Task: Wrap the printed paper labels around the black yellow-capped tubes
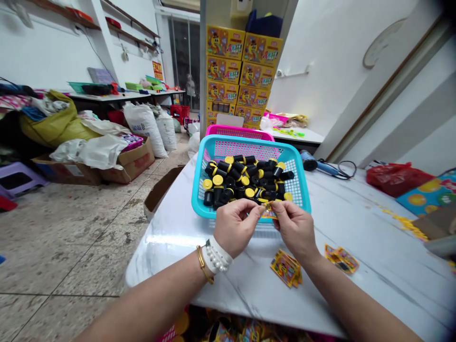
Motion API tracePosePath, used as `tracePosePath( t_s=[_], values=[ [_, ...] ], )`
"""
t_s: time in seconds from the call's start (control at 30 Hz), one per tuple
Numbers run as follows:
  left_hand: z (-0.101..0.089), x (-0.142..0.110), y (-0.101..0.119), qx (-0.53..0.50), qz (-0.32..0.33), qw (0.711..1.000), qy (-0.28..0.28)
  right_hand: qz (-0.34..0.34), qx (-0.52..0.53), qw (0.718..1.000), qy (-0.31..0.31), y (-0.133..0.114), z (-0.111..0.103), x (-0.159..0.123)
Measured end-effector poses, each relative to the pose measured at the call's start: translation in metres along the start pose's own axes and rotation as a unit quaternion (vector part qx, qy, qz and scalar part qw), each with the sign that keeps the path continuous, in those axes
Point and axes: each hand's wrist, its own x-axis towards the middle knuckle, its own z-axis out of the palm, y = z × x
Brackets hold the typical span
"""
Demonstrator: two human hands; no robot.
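Between my two hands is a small yellow-orange printed packet, held at the near rim of a blue plastic basket. My left hand pinches its left side, thumb and forefinger together. On the other side my right hand grips it the same way. Black cylindrical containers with yellow caps lie heaped in the basket. Below my right hand rests a small stack of similar printed packets on the white table. A second group of packets lies to the right of my right forearm.
Behind the blue basket stands a pink basket. Stacked yellow printed boxes rise farther back. On the table's right are a blue corded tool, a red plastic bag and scattered yellow pieces. More packets show below the table's front edge.
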Motion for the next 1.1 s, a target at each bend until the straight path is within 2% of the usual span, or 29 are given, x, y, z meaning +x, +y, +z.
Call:
tracePosePath(
  t_s=[0.17,0.37,0.53,0.63,0.73,0.83,0.9,1.0,1.07,1.1],
  values=[
    [0.003,0.001,-0.005,-0.019,-0.043,0.999,-0.005,-0.034,-0.017,0.999,0.026,-0.002,0.0,-0.006],
    [0.002,0.004,-0.008,-0.015,-0.055,0.998,-0.005,-0.072,-0.04,0.996,0.03,0.0,0.0,-0.008],
    [0.002,0.007,-0.013,-0.021,-0.079,0.997,-0.014,-0.158,-0.088,0.983,0.024,0.003,0.005,-0.016],
    [0.001,0.008,-0.01,-0.043,-0.124,0.991,-0.02,-0.179,-0.107,0.978,0.003,0.005,0.006,-0.019],
    [-0.002,0.01,-0.006,-0.084,-0.181,0.979,-0.046,-0.205,-0.129,0.97,-0.024,0.006,-0.002,-0.01],
    [-0.003,0.012,-0.004,-0.131,-0.215,0.967,-0.043,-0.235,-0.218,0.947,-0.012,0.005,-0.014,0.013],
    [-0.003,0.014,-0.004,-0.155,-0.238,0.957,-0.057,-0.201,-0.328,0.923,-0.012,0.004,-0.017,0.029],
    [-0.005,0.016,-0.007,-0.173,-0.262,0.946,-0.085,-0.124,-0.482,0.866,-0.058,0.005,-0.012,0.046],
    [-0.006,0.018,-0.009,-0.193,-0.272,0.939,-0.083,-0.098,-0.532,0.838,-0.07,0.008,-0.007,0.051],
    [-0.008,0.019,-0.01,-0.205,-0.276,0.936,-0.08,-0.092,-0.542,0.833,-0.067,0.01,-0.005,0.053]
  ],
)
